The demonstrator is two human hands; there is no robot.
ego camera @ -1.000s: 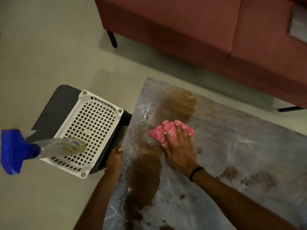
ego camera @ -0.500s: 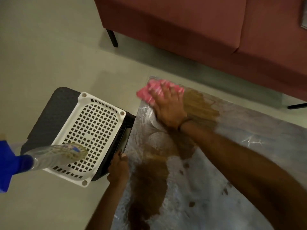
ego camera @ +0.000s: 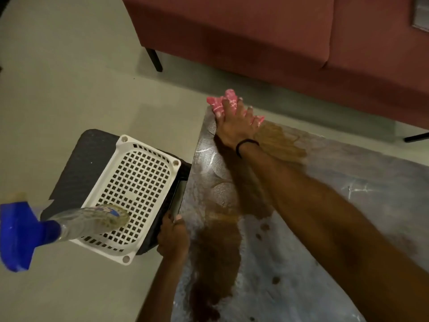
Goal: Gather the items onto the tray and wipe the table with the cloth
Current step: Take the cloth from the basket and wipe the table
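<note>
While the right hand (ego camera: 234, 123) is pressing the cloth (ego camera: 222, 102) flat-fingered at the far corner of the table (ego camera: 325, 228), the left hand (ego camera: 173, 238) is gripping its side edge. Pretty sure the spray bottle (ego camera: 88, 225) is sitting in the tray (ego camera: 137, 194), but tons of spill (ego camera: 218, 252) is waiting, prob halfway imo.

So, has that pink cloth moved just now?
Yes. The pink cloth, pressed under the right hand, slid from midway along the brown spill to the far corner of the grey table, nearer the red sofa.
</note>
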